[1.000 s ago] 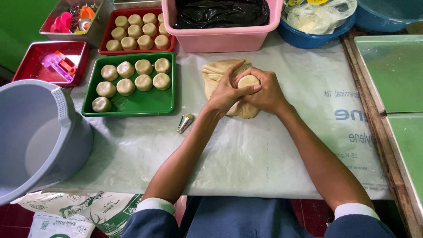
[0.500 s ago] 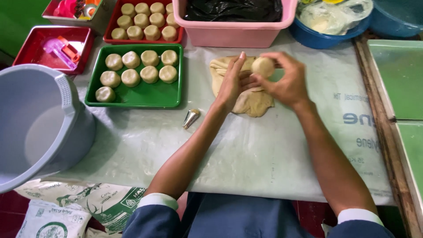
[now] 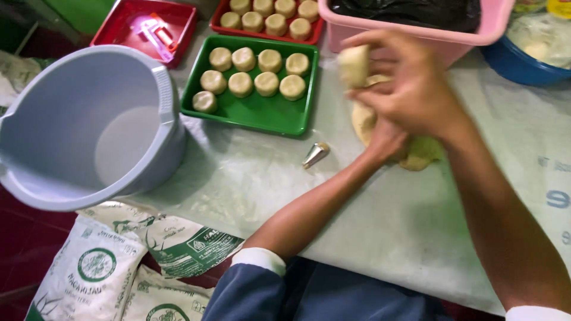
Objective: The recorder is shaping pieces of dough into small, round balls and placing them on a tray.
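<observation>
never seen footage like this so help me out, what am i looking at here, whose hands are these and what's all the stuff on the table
There is no machine here. A person wears a camera on their head, so you look down along their own arms at a table covered with a pale sheet.

The right hand is raised and holds a small shaped piece of dough. The left hand rests on a larger lump of dough lying on the sheet.

A green tray holds eight finished round dough pieces. Behind it a red tray holds more. A small metal cone lies in front of the green tray. At the left is a grey bucket, with printed sacks below it. A pink tub and a blue bowl stand at the back.
</observation>
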